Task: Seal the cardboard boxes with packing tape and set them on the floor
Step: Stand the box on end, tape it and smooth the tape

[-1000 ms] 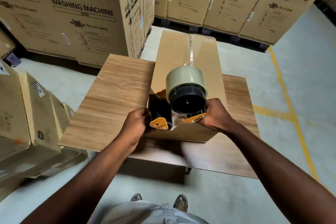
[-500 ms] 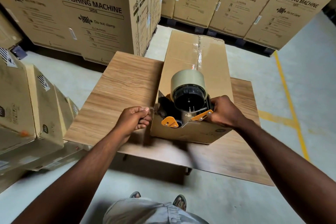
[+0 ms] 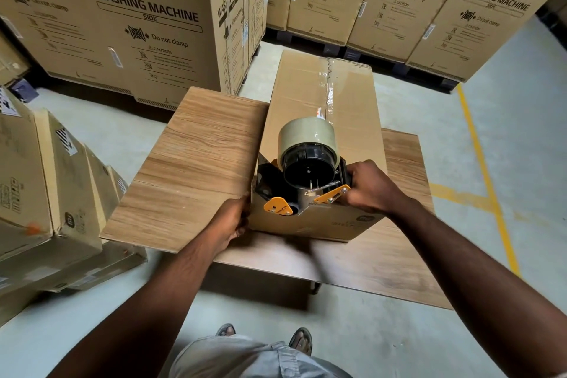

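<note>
Wooden table (image 3: 190, 169): box (image 3: 306, 95) runs lengthwise away; right hand (image 3: 371, 190) grips the tape dispenser (image 3: 306, 169), left hand (image 3: 228, 219) touches its corner, grip unclear.

A warehouse storage area. Tall cardboard cartons (image 3: 122, 24) printed "LG", "WASHING MACHINE SIDE" and "Do not clamp" stand in close rows along the back and the left, the back row raised on dark pallets (image 3: 352, 54). The floor (image 3: 537, 132) is pale painted concrete, crossed on the right by a worn yellow line (image 3: 478, 163) of the kind that marks aisles. Smaller boxes (image 3: 46, 178) with shipping labels are stacked at the left edge. In the open floor stands a wood-grain table (image 3: 190, 169). Across its far and near edges lies a long cardboard box (image 3: 300, 95) with a tape dispenser (image 3: 306, 169) on top.
</note>
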The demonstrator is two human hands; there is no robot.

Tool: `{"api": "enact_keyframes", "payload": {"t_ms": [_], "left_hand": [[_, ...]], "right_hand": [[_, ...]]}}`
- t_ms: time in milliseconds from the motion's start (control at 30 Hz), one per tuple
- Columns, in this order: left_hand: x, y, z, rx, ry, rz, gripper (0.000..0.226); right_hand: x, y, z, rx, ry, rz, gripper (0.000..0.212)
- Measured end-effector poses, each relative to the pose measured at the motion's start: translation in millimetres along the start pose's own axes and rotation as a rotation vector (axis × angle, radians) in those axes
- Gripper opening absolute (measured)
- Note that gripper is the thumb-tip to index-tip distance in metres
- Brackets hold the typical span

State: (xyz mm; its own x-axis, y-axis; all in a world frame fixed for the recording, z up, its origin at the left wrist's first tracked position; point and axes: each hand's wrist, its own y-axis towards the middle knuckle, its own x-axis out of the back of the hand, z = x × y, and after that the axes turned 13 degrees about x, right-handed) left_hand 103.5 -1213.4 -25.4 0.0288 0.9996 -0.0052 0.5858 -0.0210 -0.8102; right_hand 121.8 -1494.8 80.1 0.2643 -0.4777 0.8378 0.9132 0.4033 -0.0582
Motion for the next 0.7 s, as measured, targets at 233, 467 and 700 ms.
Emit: {"api": "enact_keyframes", "payload": {"t_ms": [233, 467, 700], "left_hand": [[-4, -1, -18, -0.154, -0.205, 0.046, 0.021], [-3, -11, -33, -0.318, -0.146, -0.087, 0.014], [-2, -13, -36, -0.504, 0.148, -0.164, 0.035]], "right_hand": [[-2, 1, -6, -0.012, 0.001, 0.004, 0.023], [4, 5, -5, 0.01, 0.048, 0.124, 0.026], [10, 2, 1, 0.054, 0.043, 0.222, 0.028]]}}
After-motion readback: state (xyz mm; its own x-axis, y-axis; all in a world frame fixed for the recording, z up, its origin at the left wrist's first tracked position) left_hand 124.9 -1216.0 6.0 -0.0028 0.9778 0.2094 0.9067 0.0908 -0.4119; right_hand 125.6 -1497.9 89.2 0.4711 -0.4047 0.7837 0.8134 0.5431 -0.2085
